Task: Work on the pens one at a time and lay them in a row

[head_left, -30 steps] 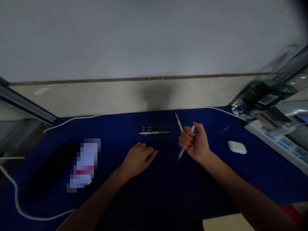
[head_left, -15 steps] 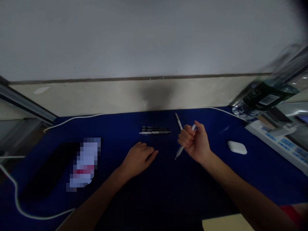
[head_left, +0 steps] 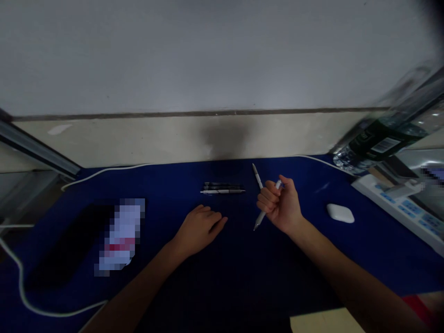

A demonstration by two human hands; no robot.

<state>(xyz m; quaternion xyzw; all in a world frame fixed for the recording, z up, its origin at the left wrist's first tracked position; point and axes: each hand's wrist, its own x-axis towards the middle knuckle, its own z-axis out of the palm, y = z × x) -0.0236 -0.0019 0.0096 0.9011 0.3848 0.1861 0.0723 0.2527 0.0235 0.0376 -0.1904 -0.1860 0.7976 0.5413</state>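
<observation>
A white and grey pen (head_left: 259, 219) is wrapped in the curled fingers of my right hand (head_left: 280, 203). Its tip points down and to the left, and its other end shows by the thumb. Just beyond that fist lies another white pen (head_left: 257, 175), its near end hidden by the fingers. My left hand (head_left: 199, 230) rests palm down on the blue desktop, fingers loosely bent, thumb apart, with nothing seen in it. Ahead of it, a white and grey pen (head_left: 224, 191) lies sideways against dark pens (head_left: 222, 185).
On the left are a phone (head_left: 121, 233), its screen blurred out, and a dark long object (head_left: 72, 245). A white earbud case (head_left: 340, 213), a power strip (head_left: 398, 208) and a plastic bottle (head_left: 378, 141) occupy the right. White cable (head_left: 24, 289) loops at left.
The pen in my right hand has tilted very slightly, its tip a touch further right. My left hand and the pens on the desk stay put.
</observation>
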